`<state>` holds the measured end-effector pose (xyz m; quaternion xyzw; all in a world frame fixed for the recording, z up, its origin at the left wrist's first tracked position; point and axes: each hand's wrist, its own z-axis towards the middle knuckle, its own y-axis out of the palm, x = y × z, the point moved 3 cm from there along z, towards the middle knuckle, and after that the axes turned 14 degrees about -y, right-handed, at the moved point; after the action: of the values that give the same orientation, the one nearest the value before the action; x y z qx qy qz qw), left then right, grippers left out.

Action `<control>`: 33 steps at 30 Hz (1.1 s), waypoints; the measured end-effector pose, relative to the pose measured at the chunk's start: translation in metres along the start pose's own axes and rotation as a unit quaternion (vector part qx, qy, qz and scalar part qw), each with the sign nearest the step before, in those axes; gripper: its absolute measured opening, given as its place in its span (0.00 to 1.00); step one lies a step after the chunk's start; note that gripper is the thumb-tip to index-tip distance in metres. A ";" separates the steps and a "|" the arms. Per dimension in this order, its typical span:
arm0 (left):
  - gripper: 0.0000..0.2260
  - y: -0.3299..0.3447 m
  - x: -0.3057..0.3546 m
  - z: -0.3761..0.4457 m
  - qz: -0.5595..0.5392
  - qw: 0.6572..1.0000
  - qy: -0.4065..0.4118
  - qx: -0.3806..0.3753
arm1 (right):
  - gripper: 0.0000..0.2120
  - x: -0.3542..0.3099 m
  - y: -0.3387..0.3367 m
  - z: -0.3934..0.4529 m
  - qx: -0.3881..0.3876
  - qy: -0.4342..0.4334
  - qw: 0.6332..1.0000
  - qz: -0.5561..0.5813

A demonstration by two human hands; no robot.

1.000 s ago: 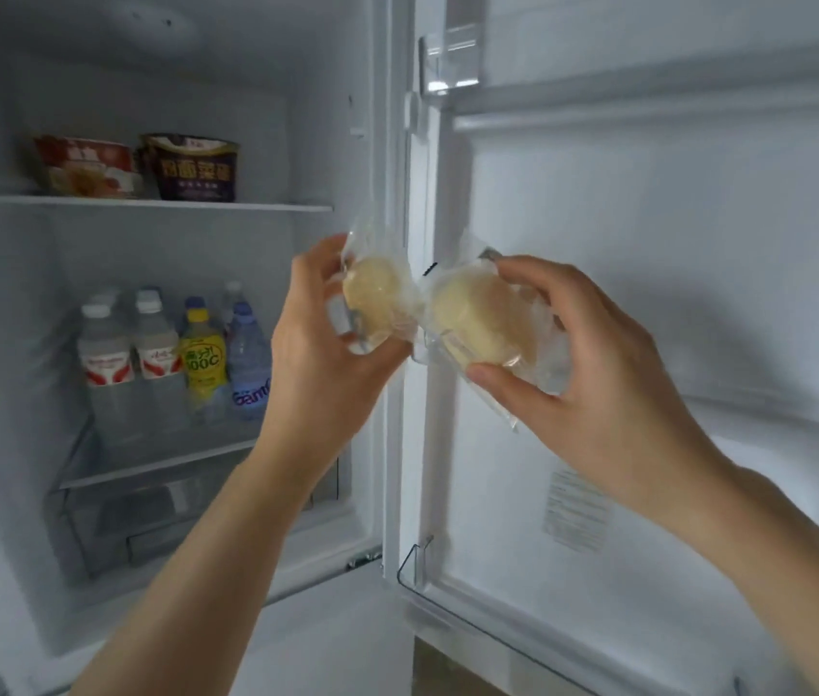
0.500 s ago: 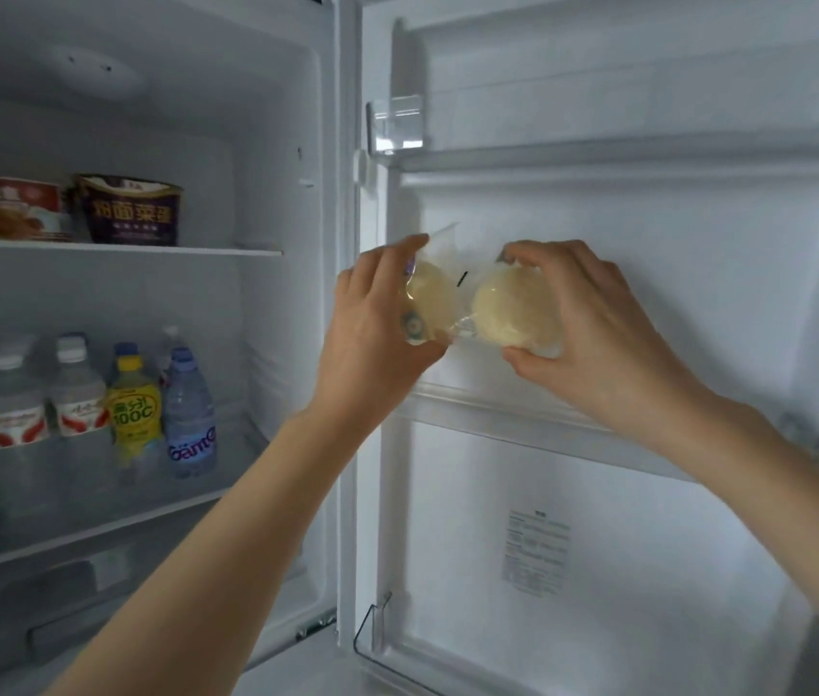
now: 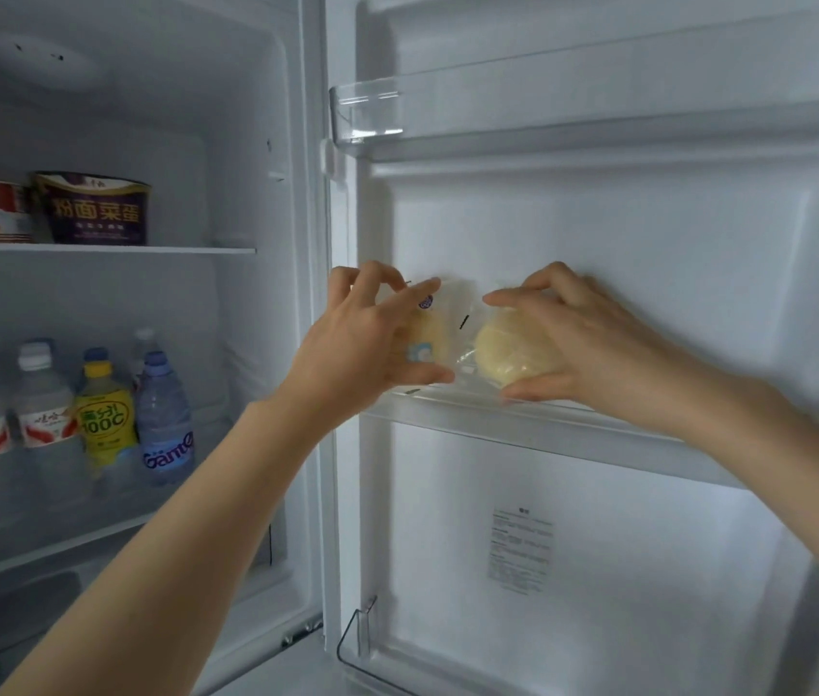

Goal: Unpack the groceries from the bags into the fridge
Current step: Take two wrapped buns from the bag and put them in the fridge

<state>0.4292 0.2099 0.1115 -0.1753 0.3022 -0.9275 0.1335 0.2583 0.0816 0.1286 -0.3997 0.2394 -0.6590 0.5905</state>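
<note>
Head view: both hands have carried the wrapped buns down from chest height onto the door shelf [image 3: 598, 429] | left hand [image 3: 367, 339] grips left bun [image 3: 430, 334], right hand [image 3: 578, 339] grips right bun [image 3: 512, 354] | buns side by side, long axis along shelf rail | open room rightward along shelf

Two wrapped buns [image 3: 512, 351], two noodle bowls [image 3: 96, 211], perhaps five bottles [image 3: 106, 419].

Yellow bottle [image 3: 105, 419]: "100C"; purple cup [image 3: 96, 211]: "粉面菜蛋".
</note>
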 end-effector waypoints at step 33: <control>0.14 -0.003 0.057 -0.118 -0.278 0.958 -0.054 0.046 | 0.16 -0.086 -0.008 -0.085 0.170 0.066 0.977 0.115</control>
<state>0.3297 0.2528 0.0382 -0.2958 0.1913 -0.9300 -0.1052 0.1830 0.1535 0.0661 -0.2190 0.2069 -0.6426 0.7045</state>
